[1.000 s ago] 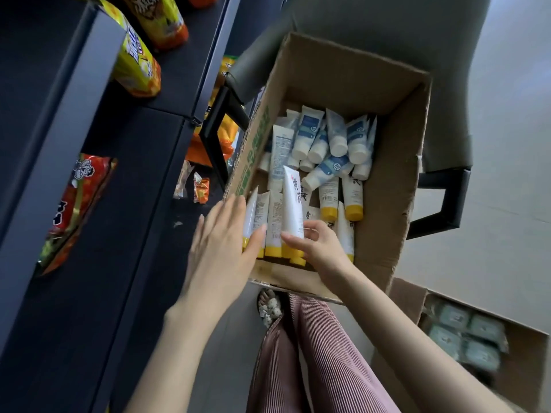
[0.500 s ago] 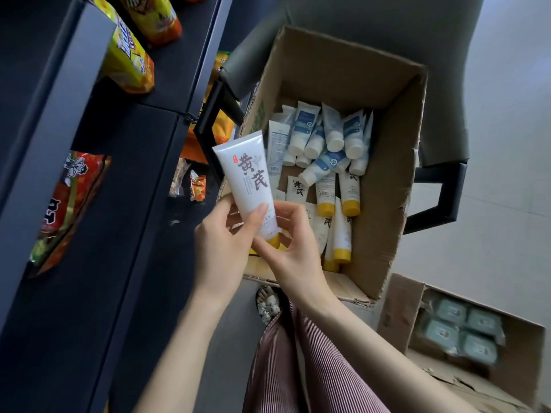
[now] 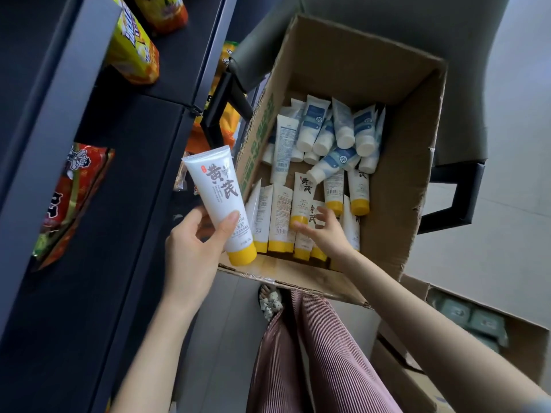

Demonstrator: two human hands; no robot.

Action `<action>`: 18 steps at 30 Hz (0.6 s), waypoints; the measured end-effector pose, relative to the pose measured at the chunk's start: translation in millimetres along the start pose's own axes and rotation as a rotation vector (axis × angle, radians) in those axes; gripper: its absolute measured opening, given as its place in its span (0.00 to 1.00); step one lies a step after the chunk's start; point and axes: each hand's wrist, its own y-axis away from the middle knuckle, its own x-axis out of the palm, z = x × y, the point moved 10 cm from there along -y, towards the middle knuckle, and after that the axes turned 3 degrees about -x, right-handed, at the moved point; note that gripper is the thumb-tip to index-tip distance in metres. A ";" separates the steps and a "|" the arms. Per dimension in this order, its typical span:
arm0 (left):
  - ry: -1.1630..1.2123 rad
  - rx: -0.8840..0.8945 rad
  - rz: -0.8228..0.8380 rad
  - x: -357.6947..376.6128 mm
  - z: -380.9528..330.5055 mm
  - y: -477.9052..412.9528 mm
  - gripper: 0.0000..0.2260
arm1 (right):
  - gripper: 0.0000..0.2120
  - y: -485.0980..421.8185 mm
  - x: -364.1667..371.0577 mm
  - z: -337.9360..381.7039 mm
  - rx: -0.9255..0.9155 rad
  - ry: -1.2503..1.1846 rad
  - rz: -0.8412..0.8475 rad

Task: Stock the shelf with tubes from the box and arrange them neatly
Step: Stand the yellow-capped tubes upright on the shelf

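My left hand [image 3: 195,248] grips a white tube with a yellow cap [image 3: 220,201], held just left of the open cardboard box [image 3: 411,186]. The tube's crimped end points up and its cap down. My right hand [image 3: 323,232] reaches into the box with fingers spread over several yellow-capped tubes [image 3: 281,219] standing along the near wall. Behind them lie several blue-and-white tubes with white caps [image 3: 334,135]. The dark shelf [image 3: 128,186] stands to the left, close to the held tube.
Snack bags lie on the shelf: a red one [image 3: 71,195] on the middle level and yellow ones [image 3: 132,46] higher up. The box sits on a grey chair [image 3: 459,84]. A second cardboard box [image 3: 465,332] with green packs stands at lower right. My legs are below.
My right hand has let go of the lifted tube and gone back into the box. My left hand now holds that tube alone, slightly lower and to the left.
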 end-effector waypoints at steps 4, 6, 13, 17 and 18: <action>0.019 -0.026 0.017 2.7 3.5 0.4 0.09 | 0.39 -27.6 5.3 -16.0 0.100 -0.034 -0.073; 0.022 -0.037 0.023 2.4 6.1 -0.4 0.11 | 0.37 -37.8 6.4 -18.1 0.128 -0.072 -0.122; 0.027 -0.035 0.026 -3.6 12.2 -8.4 0.15 | 0.33 -56.3 16.3 -23.4 0.201 -0.139 -0.176; 0.060 -0.045 0.008 -6.9 17.3 -12.7 0.12 | 0.31 -61.4 13.7 -23.8 0.225 -0.094 -0.153; 0.078 -0.050 0.004 -6.9 18.4 -13.2 0.11 | 0.31 -62.1 13.6 -22.4 0.227 -0.084 -0.131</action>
